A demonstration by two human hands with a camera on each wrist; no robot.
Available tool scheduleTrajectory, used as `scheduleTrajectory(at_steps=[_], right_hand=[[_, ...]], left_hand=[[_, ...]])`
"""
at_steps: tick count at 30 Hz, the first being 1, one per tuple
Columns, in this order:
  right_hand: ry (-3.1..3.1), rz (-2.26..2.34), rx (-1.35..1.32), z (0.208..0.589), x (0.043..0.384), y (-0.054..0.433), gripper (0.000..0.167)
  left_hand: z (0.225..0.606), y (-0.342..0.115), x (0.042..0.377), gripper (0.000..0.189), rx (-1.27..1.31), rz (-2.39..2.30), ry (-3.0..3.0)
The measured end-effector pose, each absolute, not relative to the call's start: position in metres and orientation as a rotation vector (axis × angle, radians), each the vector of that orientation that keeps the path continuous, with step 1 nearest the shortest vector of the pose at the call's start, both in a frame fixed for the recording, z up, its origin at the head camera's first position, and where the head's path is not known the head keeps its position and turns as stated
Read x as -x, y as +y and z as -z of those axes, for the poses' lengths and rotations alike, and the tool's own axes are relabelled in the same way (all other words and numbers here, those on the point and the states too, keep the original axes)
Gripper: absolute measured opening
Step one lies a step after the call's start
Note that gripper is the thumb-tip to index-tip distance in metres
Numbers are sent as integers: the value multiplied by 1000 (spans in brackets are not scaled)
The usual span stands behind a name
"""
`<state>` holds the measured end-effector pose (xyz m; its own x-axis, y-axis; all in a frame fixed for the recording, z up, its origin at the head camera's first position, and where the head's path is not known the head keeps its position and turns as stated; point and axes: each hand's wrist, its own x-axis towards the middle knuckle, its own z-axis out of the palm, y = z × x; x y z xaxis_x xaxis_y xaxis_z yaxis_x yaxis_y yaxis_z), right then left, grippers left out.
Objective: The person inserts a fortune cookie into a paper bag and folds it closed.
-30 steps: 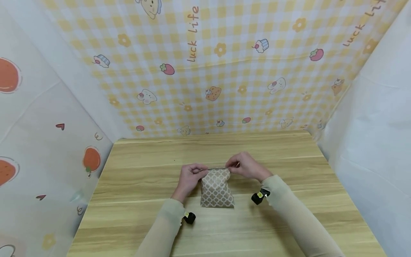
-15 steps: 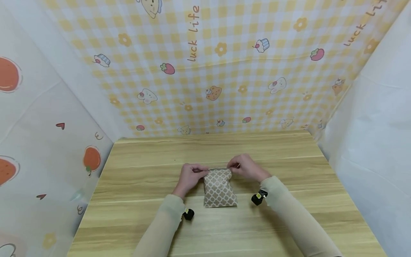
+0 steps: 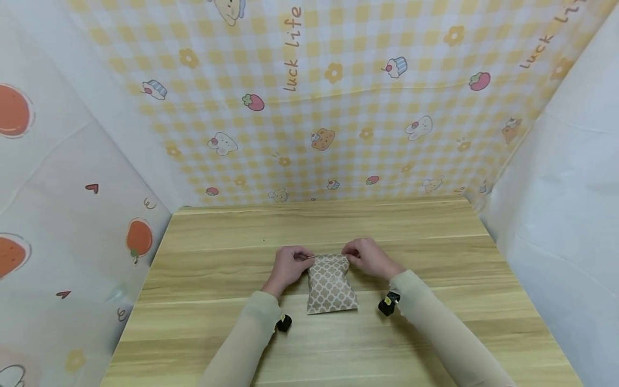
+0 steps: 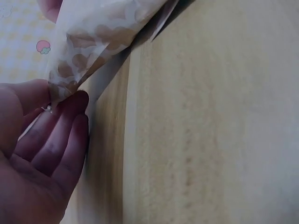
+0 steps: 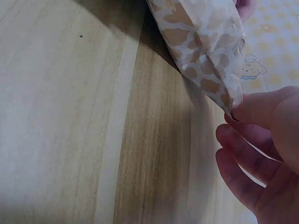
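Observation:
A small tan paper bag point(image 3: 331, 287) with a white lattice pattern lies on the table, its top end away from the person. My left hand point(image 3: 289, 267) pinches its top left corner between thumb and fingers. At the opposite top corner, my right hand point(image 3: 369, 258) pinches the paper the same way. The left wrist view shows the bag's corner point(image 4: 67, 74) between thumb and forefinger, a small white bit beside it. In the right wrist view the thumb presses the other corner point(image 5: 229, 100) against the forefinger. What the bag holds is hidden.
The wood-grain table point(image 3: 217, 231) ends at a yellow checked cloth point(image 3: 271, 123) behind. White sheets hang at the left point(image 3: 58, 161) and right point(image 3: 566, 177). A small black camera hangs at each wrist, the left camera point(image 3: 284, 323) and right camera point(image 3: 387, 305).
The right hand has come slightly lower, toward the person. The bag has slid a little to the right, and the thin dark line along its top edge is no longer visible.

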<state>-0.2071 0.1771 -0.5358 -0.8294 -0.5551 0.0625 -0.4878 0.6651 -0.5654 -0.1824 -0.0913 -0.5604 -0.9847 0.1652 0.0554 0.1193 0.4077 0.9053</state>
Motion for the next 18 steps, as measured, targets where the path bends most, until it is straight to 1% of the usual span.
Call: scheduleTrajectory(at_steps=[5,9,14,18], right_hand=[[2753,905,860,537,206,176,16],[2730,938,844,537,205,177,19],[2704,978,805,538,205,179,24],[2736,1016,764,535,201,184,31]], left_hand=[[558,-91,182,7,-240,-1605,2610],[557,-92,182,12,-224,-1595,2591],[555,-95,181,23,-214,-1601,2560],[555,-100,178,38,-192,-1584,2592]])
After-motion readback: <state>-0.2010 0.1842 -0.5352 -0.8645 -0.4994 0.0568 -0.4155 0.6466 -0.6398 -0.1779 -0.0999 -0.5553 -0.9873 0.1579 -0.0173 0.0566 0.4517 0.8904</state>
